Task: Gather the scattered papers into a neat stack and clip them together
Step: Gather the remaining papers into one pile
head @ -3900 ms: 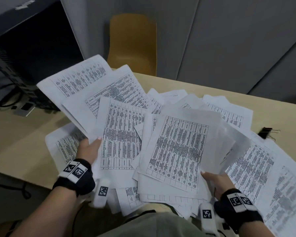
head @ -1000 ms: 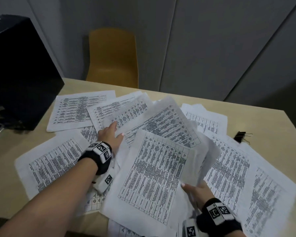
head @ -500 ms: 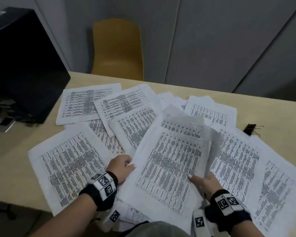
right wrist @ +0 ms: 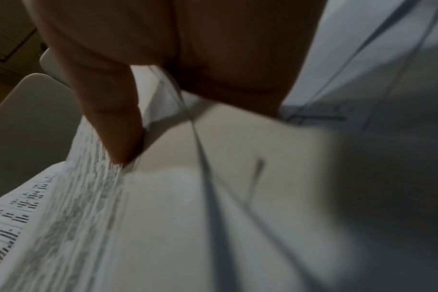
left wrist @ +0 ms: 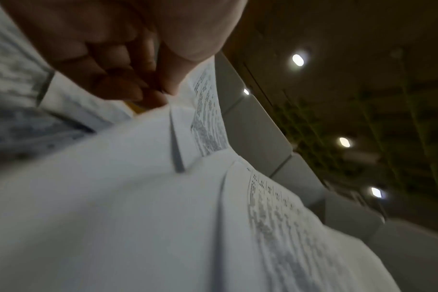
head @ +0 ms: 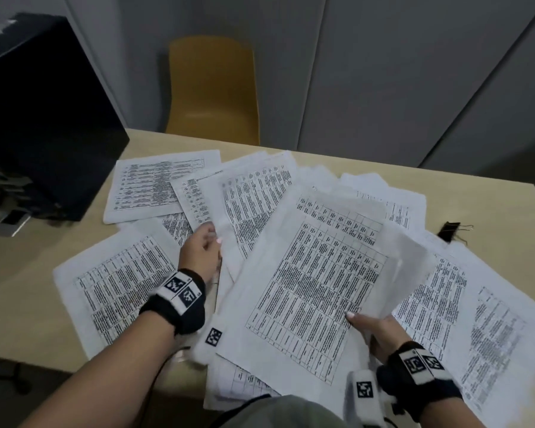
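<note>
Printed white papers lie scattered and overlapping on the beige table (head: pixel 22 273). My right hand (head: pixel 360 322) holds a loose bundle of sheets (head: pixel 315 282) near me, thumb on top and fingers hidden underneath; the right wrist view shows the thumb (right wrist: pixel 118 128) pressing on the bundle (right wrist: pixel 63 197). My left hand (head: pixel 212 239) reaches forward and pinches the near edge of one sheet (head: pixel 250 205) in the middle left. In the left wrist view the left hand's fingers (left wrist: pixel 138 92) curl onto that paper (left wrist: pixel 205 118). A black binder clip (head: pixel 450 231) lies on the table at the far right, clear of both hands.
A large black box (head: pixel 44 118) stands on the table's left end. A yellow chair (head: pixel 212 88) stands behind the far edge, against grey wall panels. More sheets (head: pixel 476 319) spread to the right, one (head: pixel 118 288) at the near left and one (head: pixel 158 183) at the far left.
My left hand has gone from the bundle's near left edge forward to a sheet farther out and taken hold of it. My right hand still holds the bundle.
</note>
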Action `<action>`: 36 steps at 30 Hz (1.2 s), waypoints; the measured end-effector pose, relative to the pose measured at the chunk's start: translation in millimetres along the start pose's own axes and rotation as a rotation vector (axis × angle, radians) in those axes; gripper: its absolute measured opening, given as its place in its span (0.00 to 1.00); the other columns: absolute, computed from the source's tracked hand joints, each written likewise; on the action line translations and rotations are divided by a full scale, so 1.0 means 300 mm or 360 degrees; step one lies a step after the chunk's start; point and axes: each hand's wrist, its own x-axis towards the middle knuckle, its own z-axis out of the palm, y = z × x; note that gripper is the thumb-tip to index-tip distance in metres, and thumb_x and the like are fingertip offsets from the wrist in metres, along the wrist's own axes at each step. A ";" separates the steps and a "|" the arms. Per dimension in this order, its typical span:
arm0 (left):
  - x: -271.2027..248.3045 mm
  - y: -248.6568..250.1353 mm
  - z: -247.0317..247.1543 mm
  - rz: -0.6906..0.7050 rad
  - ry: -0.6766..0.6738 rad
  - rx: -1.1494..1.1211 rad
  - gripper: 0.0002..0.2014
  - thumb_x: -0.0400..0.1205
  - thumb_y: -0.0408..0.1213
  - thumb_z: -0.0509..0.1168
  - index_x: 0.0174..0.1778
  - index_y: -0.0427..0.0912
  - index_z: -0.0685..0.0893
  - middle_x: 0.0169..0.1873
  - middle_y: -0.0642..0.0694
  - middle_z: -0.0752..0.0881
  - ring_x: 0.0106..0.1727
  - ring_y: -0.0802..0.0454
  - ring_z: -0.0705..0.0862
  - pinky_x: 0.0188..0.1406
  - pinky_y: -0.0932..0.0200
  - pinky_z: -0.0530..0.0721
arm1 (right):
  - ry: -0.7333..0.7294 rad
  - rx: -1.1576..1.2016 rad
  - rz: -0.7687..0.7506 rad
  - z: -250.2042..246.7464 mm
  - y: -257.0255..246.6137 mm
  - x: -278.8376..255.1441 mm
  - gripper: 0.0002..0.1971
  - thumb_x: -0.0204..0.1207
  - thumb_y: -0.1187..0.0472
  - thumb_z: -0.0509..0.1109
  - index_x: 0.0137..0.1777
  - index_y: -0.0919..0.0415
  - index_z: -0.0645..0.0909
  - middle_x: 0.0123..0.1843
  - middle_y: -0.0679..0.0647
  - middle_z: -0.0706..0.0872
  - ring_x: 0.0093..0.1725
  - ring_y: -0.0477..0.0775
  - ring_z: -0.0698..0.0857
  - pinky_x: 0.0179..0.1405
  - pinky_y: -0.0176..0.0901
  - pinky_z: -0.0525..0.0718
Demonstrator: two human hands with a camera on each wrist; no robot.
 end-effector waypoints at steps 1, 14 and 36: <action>0.008 0.003 -0.011 0.0070 -0.0033 0.0073 0.09 0.82 0.31 0.61 0.57 0.41 0.81 0.47 0.45 0.84 0.50 0.43 0.83 0.51 0.59 0.77 | -0.0008 -0.0009 0.0011 -0.004 -0.003 0.000 0.22 0.67 0.69 0.75 0.59 0.70 0.72 0.41 0.67 0.83 0.41 0.67 0.84 0.32 0.51 0.87; -0.032 -0.060 0.046 -0.0199 -0.0138 0.0239 0.17 0.81 0.26 0.60 0.63 0.46 0.75 0.39 0.54 0.77 0.30 0.58 0.73 0.25 0.70 0.71 | -0.0016 -0.0364 -0.0051 0.033 -0.033 -0.023 0.15 0.68 0.64 0.76 0.48 0.60 0.72 0.43 0.62 0.83 0.42 0.60 0.83 0.41 0.51 0.86; -0.075 -0.172 -0.211 -0.0448 0.0409 0.0229 0.26 0.79 0.32 0.66 0.73 0.48 0.69 0.73 0.37 0.71 0.71 0.37 0.73 0.65 0.43 0.76 | 0.0210 0.0121 -0.0103 0.016 -0.085 -0.014 0.15 0.69 0.66 0.74 0.52 0.64 0.72 0.36 0.59 0.79 0.37 0.60 0.79 0.43 0.51 0.78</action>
